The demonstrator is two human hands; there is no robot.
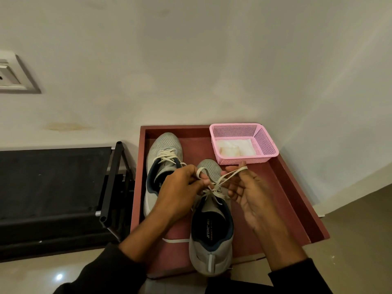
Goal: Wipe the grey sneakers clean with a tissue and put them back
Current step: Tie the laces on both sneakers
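both grey mesh sneakers (pixel 210 240) sit on a red-brown wooden tray (pixel 297 209). the left hand (pixel 180 187) pinches a loop of pale flat lace (pixel 224 179); the right hand (pixel 246 194) pinches its other end. white tissues (pixel 239 146) lie in a pink plastic basket (pixel 265 141).

A single head-worn camera looks forward and steeply down, close over a red tray (pixel 297 187) on the floor. The wide lens bends the wall (pixel 191 60) and floor lines. The tray's near edge sits low in the view, its far edge against the wall. Both forearms enter from the bottom edge, the hands meeting near centre. No second view shares the scene.
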